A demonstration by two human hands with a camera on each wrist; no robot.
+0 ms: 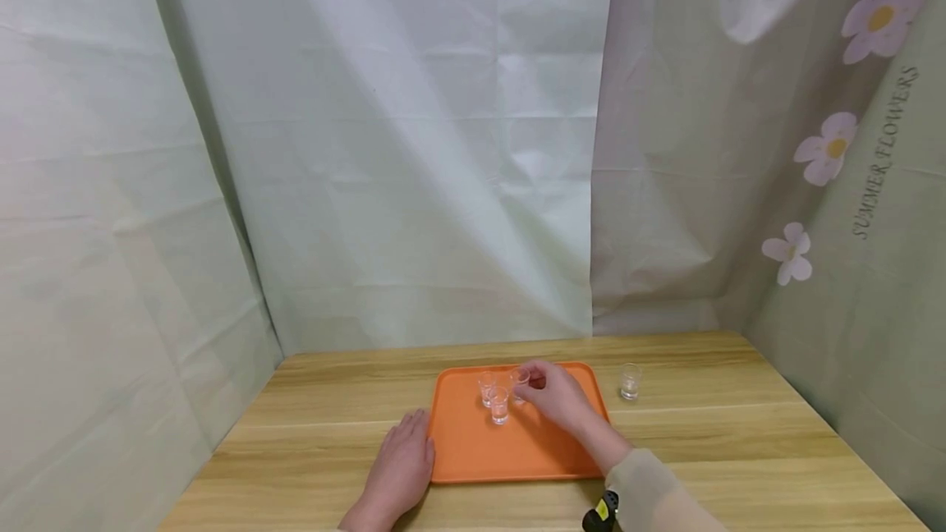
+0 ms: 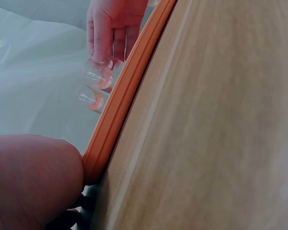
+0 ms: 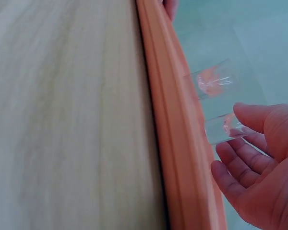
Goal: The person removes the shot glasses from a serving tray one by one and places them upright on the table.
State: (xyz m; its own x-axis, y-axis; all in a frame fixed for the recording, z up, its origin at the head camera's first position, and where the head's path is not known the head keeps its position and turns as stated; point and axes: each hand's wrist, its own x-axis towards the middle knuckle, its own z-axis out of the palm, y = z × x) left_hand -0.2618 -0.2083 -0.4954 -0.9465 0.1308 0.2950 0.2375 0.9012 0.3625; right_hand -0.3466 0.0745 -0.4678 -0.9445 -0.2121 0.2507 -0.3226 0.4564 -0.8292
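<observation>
An orange tray (image 1: 510, 462) lies on the table, with three small clear shot glasses on it. My right hand (image 1: 557, 399) is over the tray and pinches the rearmost right shot glass (image 1: 518, 382) between thumb and fingers. That same shot glass (image 3: 224, 127) shows at the fingertips in the right wrist view. Beside it stand a second shot glass (image 1: 486, 391) and a nearer third one (image 1: 499, 409), both upright. My left hand (image 1: 399, 466) rests flat on the table with its thumb side against the tray's left edge; its fingers are extended.
Another shot glass (image 1: 630, 384) stands upright on the wooden table (image 1: 724, 433), right of the tray. Pale curtains (image 1: 414, 187) enclose the table at the back and on both sides. A black and yellow device (image 1: 602, 511) sits by the right wrist.
</observation>
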